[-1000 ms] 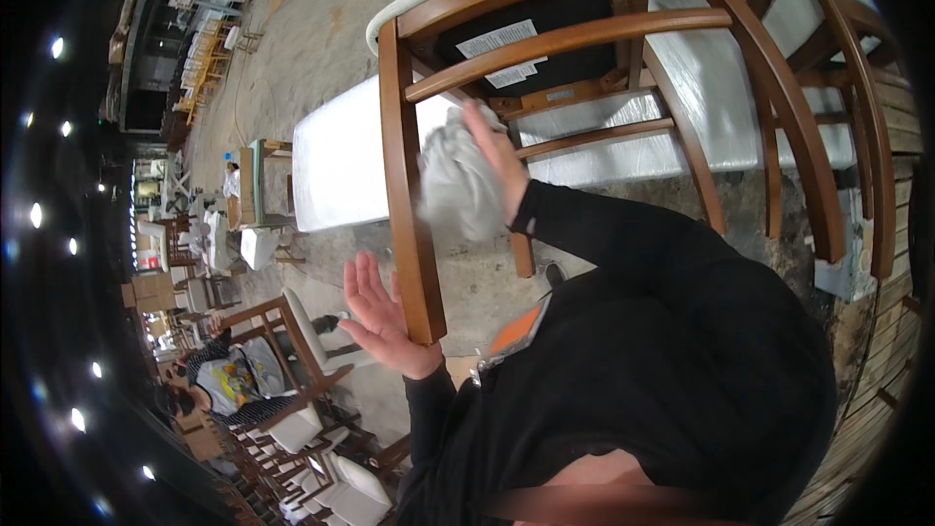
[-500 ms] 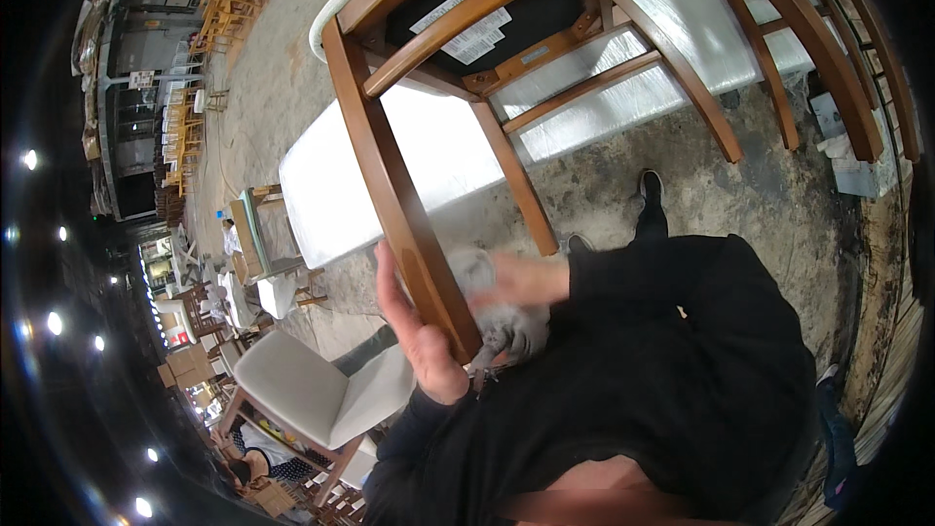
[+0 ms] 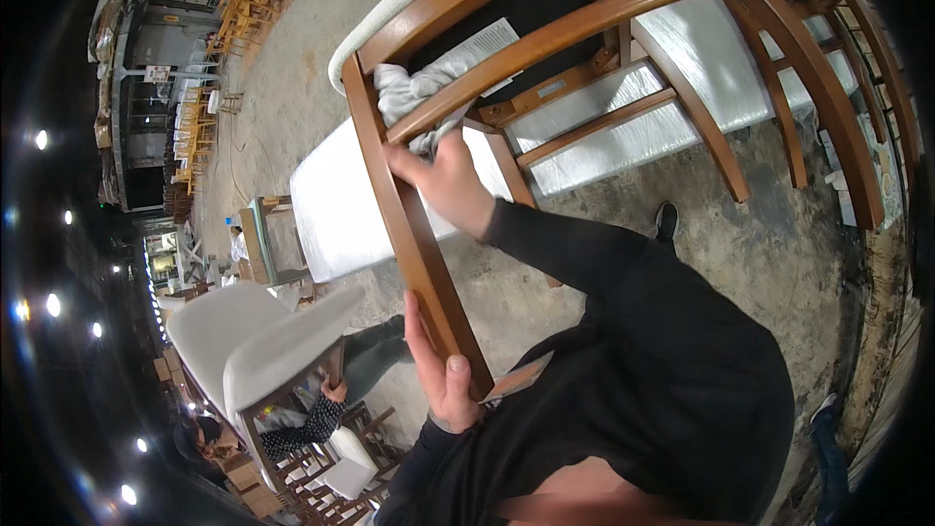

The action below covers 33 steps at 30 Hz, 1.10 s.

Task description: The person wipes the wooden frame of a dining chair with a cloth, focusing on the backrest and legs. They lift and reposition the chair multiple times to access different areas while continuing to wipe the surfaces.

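A brown wooden chair [image 3: 575,36] is tipped over in front of me, showing the black underside of its pale seat and a white label [image 3: 487,49]. My left hand [image 3: 443,370] grips the near end of one chair leg [image 3: 421,248], fingers on one side and thumb on the other. Farther up that leg, my right hand [image 3: 450,180] is closed on a grey cloth [image 3: 409,88]. The cloth bunches around the joint where the leg meets a curved crossbar. Part of it is hidden behind the wood.
A white, plastic-wrapped surface [image 3: 336,205] lies beneath the chair. More wooden chair frames [image 3: 818,68] stand at the right. At lower left, another person [image 3: 317,424] handles a pale upholstered chair [image 3: 234,331]. Stacked yellowish chairs [image 3: 258,0] are at the far left on the concrete floor.
My right hand has moved up along the leg, carrying the grey cloth from its near end to the crossbar joint. My left hand stays at the near end. The other person's pale chair has shifted and turned.
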Each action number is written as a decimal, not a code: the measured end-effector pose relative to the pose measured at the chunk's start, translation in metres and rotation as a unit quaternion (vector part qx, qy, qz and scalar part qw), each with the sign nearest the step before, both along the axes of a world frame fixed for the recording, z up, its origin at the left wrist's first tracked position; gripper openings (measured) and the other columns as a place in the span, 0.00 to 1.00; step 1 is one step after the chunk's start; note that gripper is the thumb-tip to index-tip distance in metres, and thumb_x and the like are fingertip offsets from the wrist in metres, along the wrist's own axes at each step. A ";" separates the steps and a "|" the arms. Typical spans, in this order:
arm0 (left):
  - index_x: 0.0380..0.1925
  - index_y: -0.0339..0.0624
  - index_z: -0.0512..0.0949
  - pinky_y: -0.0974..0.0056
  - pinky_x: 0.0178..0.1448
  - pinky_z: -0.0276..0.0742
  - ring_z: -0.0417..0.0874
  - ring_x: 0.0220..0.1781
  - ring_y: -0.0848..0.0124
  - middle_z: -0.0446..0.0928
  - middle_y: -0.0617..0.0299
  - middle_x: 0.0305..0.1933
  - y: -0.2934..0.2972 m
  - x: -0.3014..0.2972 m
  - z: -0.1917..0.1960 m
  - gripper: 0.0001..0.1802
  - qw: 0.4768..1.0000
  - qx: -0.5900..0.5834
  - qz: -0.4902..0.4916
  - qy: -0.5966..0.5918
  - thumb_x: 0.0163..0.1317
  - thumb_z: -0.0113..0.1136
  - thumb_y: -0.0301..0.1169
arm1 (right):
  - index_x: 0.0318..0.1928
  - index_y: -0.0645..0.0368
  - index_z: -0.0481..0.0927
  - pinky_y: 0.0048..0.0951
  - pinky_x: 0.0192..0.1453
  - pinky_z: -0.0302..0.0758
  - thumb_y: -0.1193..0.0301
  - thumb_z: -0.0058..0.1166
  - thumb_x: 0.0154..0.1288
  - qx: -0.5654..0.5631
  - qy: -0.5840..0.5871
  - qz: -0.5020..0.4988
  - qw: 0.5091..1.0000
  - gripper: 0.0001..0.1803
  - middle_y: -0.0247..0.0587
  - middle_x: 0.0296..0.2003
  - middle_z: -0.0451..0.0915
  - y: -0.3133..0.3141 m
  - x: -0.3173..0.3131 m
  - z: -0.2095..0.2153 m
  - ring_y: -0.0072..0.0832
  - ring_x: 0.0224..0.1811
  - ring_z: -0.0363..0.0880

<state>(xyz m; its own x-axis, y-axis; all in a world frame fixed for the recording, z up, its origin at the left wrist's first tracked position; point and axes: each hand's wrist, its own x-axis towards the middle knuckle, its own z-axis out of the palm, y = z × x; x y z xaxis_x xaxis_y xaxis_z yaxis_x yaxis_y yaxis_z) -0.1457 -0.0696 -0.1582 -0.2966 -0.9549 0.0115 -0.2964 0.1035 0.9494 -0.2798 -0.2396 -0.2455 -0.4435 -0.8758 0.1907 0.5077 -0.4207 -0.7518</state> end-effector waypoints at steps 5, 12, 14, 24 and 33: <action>0.79 0.37 0.40 0.59 0.78 0.50 0.59 0.77 0.57 0.55 0.45 0.77 -0.014 -0.005 0.022 0.53 0.997 0.072 0.008 0.003 0.63 0.60 0.42 | 0.59 0.63 0.73 0.26 0.57 0.75 0.70 0.56 0.73 0.105 -0.059 0.259 0.958 0.18 0.36 0.51 0.79 0.021 -0.032 -0.022 0.23 0.50 0.78; 0.71 0.34 0.58 0.56 0.57 0.79 0.81 0.54 0.58 0.74 0.46 0.58 -0.021 -0.010 0.030 0.42 0.973 0.223 0.045 0.030 0.54 0.58 0.29 | 0.59 0.52 0.75 0.35 0.71 0.64 0.75 0.58 0.64 -0.031 0.176 -0.302 0.936 0.23 0.51 0.68 0.57 -0.106 -0.004 -0.057 0.38 0.71 0.59; 0.71 0.34 0.58 0.62 0.47 0.81 0.79 0.46 0.65 0.76 0.52 0.50 -0.020 -0.010 0.027 0.41 0.972 0.226 0.067 0.010 0.53 0.57 0.28 | 0.56 0.50 0.80 0.39 0.63 0.72 0.70 0.62 0.58 0.057 0.326 -0.331 0.884 0.22 0.52 0.55 0.75 -0.117 -0.003 -0.074 0.44 0.61 0.74; 0.75 0.37 0.52 0.66 0.55 0.70 0.72 0.51 0.72 0.71 0.61 0.52 -0.021 -0.008 0.026 0.45 0.977 0.209 0.040 0.027 0.54 0.54 0.18 | 0.59 0.62 0.68 0.33 0.61 0.69 0.68 0.67 0.56 -0.067 0.036 -0.138 0.987 0.32 0.43 0.47 0.73 -0.101 -0.033 -0.071 0.32 0.53 0.73; 0.74 0.37 0.54 0.69 0.53 0.71 0.71 0.51 0.73 0.71 0.60 0.56 -0.025 0.001 0.022 0.44 0.979 0.201 0.034 0.016 0.53 0.55 0.19 | 0.50 0.61 0.74 0.30 0.54 0.77 0.78 0.59 0.61 0.123 0.256 -0.136 0.949 0.16 0.40 0.47 0.79 -0.116 -0.063 -0.073 0.28 0.48 0.79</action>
<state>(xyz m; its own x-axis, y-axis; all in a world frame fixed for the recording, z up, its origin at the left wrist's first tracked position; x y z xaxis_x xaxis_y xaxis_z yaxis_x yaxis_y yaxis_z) -0.1452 -0.0950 -0.1366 -0.2380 -0.9015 -0.3615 -0.2595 -0.2996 0.9181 -0.3430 -0.3559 -0.3183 -0.5633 -0.7886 0.2466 -0.0524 -0.2638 -0.9632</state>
